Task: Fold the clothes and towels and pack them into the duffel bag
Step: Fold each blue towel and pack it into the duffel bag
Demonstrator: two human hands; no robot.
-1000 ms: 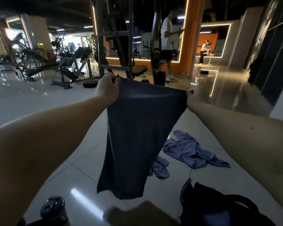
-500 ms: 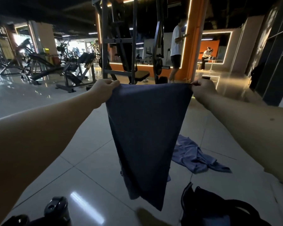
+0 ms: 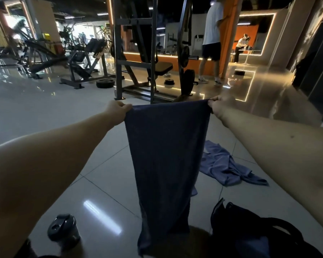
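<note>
Towel (image 3: 166, 155): dark blue, hanging lengthwise in mid-air, top edge stretched level.
Left hand (image 3: 116, 111): grip pinched on the towel's top left corner.
Right hand (image 3: 222, 104): grip pinched on the top right corner.
Duffel bag (image 3: 237, 220): black, near right, on the floor (image 3: 101, 174).
Garment (image 3: 222, 166): pale blue, crumpled on the floor, right of the towel.
Bottle (image 3: 63, 229): near left.
</note>
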